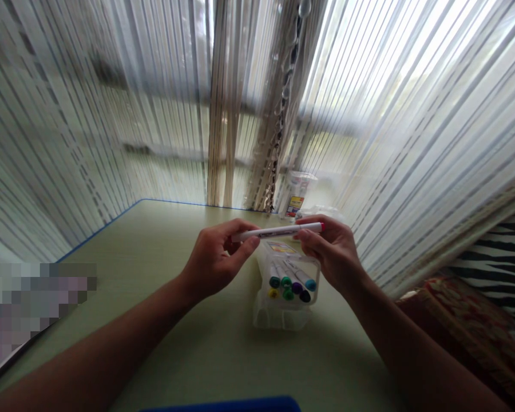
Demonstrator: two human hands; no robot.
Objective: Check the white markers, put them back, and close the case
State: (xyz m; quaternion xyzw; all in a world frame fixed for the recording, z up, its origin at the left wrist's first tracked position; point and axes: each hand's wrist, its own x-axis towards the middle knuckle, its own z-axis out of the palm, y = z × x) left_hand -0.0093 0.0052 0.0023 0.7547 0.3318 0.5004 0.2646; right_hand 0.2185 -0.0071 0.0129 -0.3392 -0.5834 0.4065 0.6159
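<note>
A white marker (278,231) with a pinkish-red end is held level between both hands above the table. The fingers and thumb of my left hand (221,252) pinch its left end. At the other end, my right hand (332,249) grips it near the pinkish-red tip. Just below the marker lies a clear plastic case (264,274), its open end facing me. Inside it are several markers (288,283) with green, teal, blue, purple, yellow and dark ends. The case's clear lid (281,319) hangs down at the front.
A clear container with a printed label (296,197) stands behind my right hand, beside another clear plastic piece (326,213). String curtains (171,114) hang along the table's (141,246) far side. A blue edge (223,405) shows at the bottom. Zebra-striped fabric (498,269) is at right.
</note>
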